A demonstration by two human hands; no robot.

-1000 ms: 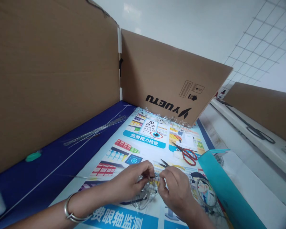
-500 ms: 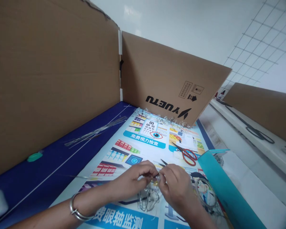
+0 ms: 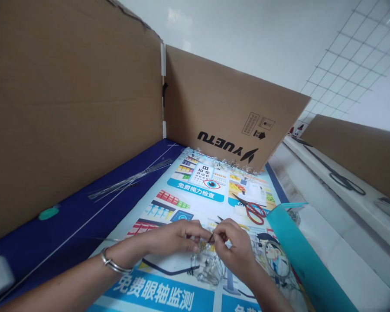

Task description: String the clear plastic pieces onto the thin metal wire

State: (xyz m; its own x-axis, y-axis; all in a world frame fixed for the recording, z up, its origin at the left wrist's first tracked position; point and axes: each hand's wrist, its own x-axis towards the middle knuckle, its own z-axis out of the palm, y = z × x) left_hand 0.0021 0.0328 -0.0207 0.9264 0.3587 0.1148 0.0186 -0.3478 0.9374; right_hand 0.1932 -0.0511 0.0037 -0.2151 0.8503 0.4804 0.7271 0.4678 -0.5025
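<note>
Two hands [image 3: 173, 237] [image 3: 233, 248] leftward, one wire tangle [image 3: 208, 271]

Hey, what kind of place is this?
Probably a handcraft workbench: cardboard screens wall it off, straight wires lie on the blue table, red scissors rest on a poster, and the left hand and right hand pinch a wire tangle.

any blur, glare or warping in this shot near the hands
Head view: soft, even light, no glare, hardly any shadow under the left hand and right hand; the wire piece pinched between them looks slightly blurred; wide-angle warp tilts the cardboard wall and bends the tiled wall lines.
</note>
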